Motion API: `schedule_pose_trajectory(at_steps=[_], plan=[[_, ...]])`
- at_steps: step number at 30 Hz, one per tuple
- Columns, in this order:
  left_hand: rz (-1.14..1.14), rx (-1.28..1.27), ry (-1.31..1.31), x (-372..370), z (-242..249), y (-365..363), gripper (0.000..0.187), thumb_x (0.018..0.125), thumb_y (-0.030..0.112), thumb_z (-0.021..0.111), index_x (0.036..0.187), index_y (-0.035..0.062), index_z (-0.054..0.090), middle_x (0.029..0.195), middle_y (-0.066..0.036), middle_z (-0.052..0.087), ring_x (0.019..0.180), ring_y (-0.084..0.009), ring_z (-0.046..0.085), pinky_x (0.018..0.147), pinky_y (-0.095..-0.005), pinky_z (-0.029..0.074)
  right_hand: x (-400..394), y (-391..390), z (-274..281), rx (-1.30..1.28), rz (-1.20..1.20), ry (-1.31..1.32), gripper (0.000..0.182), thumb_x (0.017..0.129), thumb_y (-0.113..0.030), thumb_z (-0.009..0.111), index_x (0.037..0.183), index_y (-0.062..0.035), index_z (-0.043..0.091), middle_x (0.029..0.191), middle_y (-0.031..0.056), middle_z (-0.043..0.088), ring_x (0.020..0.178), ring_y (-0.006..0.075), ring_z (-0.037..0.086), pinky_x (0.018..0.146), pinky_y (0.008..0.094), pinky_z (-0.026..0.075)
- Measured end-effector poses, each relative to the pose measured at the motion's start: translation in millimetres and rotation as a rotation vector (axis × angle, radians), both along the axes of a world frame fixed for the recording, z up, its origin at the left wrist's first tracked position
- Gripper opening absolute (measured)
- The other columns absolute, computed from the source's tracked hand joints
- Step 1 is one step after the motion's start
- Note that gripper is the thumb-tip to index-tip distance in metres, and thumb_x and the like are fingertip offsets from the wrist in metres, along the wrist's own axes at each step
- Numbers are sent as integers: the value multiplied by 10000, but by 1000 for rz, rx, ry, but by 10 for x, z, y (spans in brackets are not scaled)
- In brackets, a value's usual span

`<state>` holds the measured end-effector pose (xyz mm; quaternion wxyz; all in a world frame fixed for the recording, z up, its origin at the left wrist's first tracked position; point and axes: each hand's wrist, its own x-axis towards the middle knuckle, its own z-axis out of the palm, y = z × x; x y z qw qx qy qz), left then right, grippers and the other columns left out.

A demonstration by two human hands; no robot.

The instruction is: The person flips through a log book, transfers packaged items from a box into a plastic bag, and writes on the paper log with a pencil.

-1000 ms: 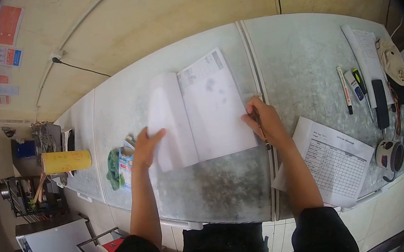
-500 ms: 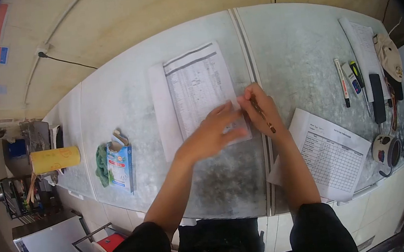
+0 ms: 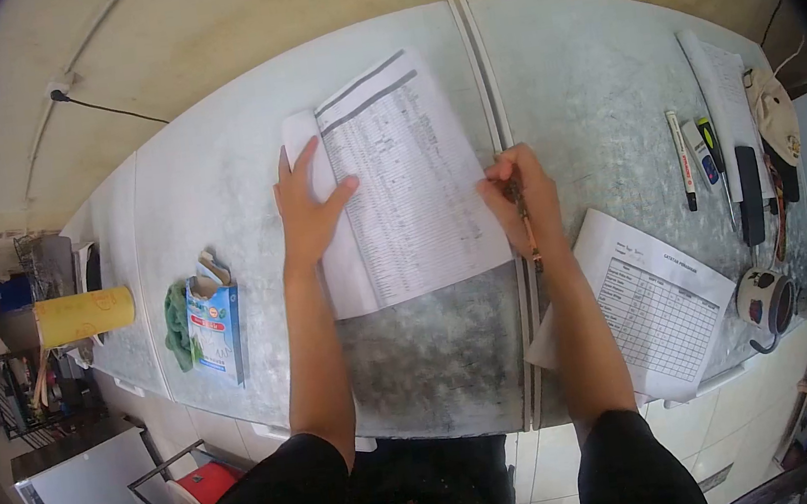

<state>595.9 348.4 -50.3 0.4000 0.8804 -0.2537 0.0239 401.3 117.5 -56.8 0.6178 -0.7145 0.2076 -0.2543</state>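
Printed sheets (image 3: 405, 181) lying mid-counter (image 3: 235, 192), long axis tilting up-left, header edge pointing away. Left hand (image 3: 306, 209) pressing flat and open on left edge; right hand (image 3: 521, 199) clenching pen (image 3: 525, 222) at right edge. Bare counter stretching left and below, form (image 3: 652, 307) sitting near right.

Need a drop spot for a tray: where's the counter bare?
Bare: the counter between the printed sheets and the blue carton; the near strip below the sheets; the patch between the right hand and the markers. Crowded: far right, by the mug and the form.
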Motion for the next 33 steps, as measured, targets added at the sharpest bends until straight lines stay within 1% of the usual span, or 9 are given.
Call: schedule_pose_trajectory(at_steps=[1,9,15,17,19,21,23,30,33], plan=[[-36,-100,53,-35,-44,-30,703,767,268,872,1398,118,601,1600,-310,281,1445,-414,361,1172,-480,329,1,4,10,-3,3,6,240,906,-49,719,957,-58,484,804,72,620,663,134,515,656,273,458],[21,-325,60,-140,39,-58,373,835,37,773,1204,75,732,1571,-154,412,1455,-305,393,1186,-422,337,-114,37,277,-214,220,264,236,925,-72,704,905,-77,469,846,68,673,689,99,581,646,262,477],[-4,-435,58,-24,-116,235,416,989,398,663,1195,42,727,1398,-177,585,1339,-285,513,1099,-414,419,-12,479,347,168,587,-7,275,962,-175,692,874,-120,437,1062,182,738,1077,184,673,883,301,490],[-160,-915,393,82,-400,384,575,1037,521,533,1205,-6,692,1229,-183,681,1212,-255,603,1066,-398,432,22,605,244,269,878,-100,280,978,-218,668,872,-128,425,1249,250,693,1274,294,615,1002,368,463],[-216,-1109,486,-18,-167,291,474,1027,372,625,1264,-38,622,1141,-177,714,1080,-215,661,989,-356,484,4,760,269,366,777,-180,292,957,-212,700,879,-123,433,1262,236,688,1258,312,620,1011,387,463],[4,-779,465,-91,2,259,430,980,199,701,1328,-18,570,1130,-167,722,1011,-178,681,895,-311,531,-22,876,291,455,682,-261,308,937,-206,731,886,-117,441,1274,222,683,1241,331,625,1020,407,463],[-5,-820,507,-30,-8,289,487,922,50,731,1364,-6,534,1113,-150,731,938,-160,697,816,-278,555,28,886,307,-241,466,-251,368,847,-183,820,853,-66,471,1235,192,695,1185,328,628,999,391,489],[-34,-1282,680,171,-6,623,458,1013,237,519,1413,15,507,1302,-161,635,1141,-257,654,979,-380,534,27,937,228,-385,394,25,289,920,-147,736,1186,-66,658,1131,114,712,1123,265,640,935,368,505],[-75,-1418,891,215,-58,746,468,1018,236,498,1432,19,502,1313,-164,640,1154,-282,656,1005,-402,530,12,877,211,-410,461,57,235,947,-191,708,1139,-56,705,1057,90,719,1049,249,644,911,358,506]])
